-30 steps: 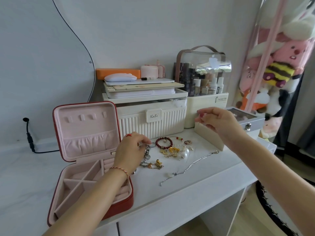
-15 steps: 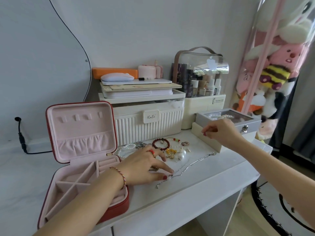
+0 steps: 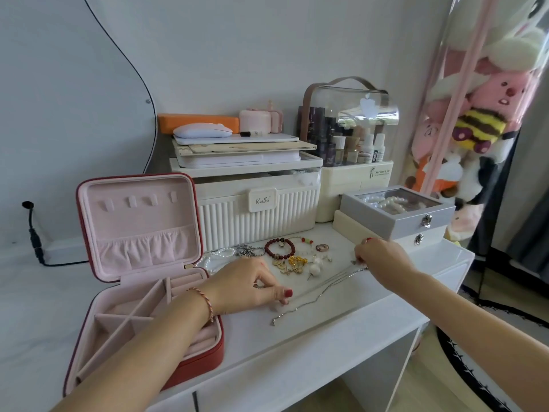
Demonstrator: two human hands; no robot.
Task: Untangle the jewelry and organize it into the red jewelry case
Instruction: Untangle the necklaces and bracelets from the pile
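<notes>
Silver chain [image 3: 320, 289] lies stretched on the white desk [image 3: 341, 325], right of the open red jewelry case [image 3: 139, 263]; untangling step. Left hand [image 3: 252, 285] pinches one end, right hand [image 3: 378, 257] the other. Next: lift clear, lay in case. One chain, one case, roughly six other pieces

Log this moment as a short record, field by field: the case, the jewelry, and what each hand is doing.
case: red jewelry case open, lid upright, compartments look empty
loose jewelry: red bead bracelet, gold charms, pearl strand on white desk
left hand: fingertips on the desk at one end of silver chain
right hand: pinching the chain's other end
</notes>
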